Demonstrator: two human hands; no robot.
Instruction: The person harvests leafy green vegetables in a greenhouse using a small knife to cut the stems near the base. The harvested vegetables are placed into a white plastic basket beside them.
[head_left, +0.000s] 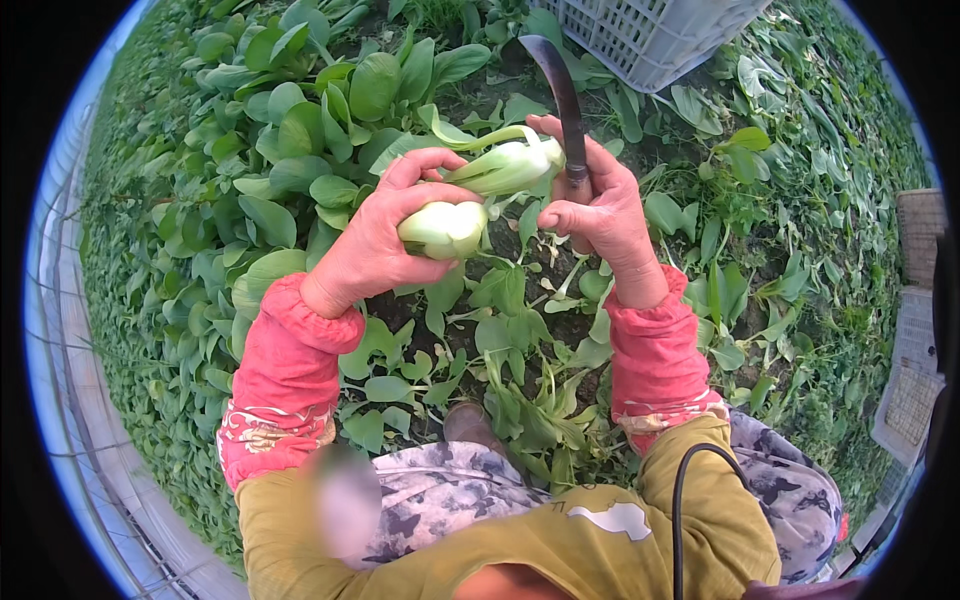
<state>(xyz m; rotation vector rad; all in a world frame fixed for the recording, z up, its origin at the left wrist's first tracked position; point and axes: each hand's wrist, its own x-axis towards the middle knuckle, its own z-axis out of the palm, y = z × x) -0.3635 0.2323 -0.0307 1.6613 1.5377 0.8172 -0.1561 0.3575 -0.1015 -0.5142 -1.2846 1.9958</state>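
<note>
My left hand (375, 232) is closed around a pale green head of bok choy (444, 229), its cut base facing right. Just above it a second bok choy (510, 166) lies across my left fingertips, with its base pointing at my right hand (604, 202). That right hand grips the wooden handle of a curved harvesting knife (562, 90) between thumb and palm. The dark blade points up and away from me, beside the base of the second bok choy. My right fingers are partly hidden behind the knife and the vegetable.
Uncut bok choy plants (300, 150) grow densely on the left. Loose leaves (517, 330) litter the soil between my arms. A grey plastic crate (645, 37) stands at the top right, and more crates (911, 390) line the right edge. My shoe (472, 426) is below.
</note>
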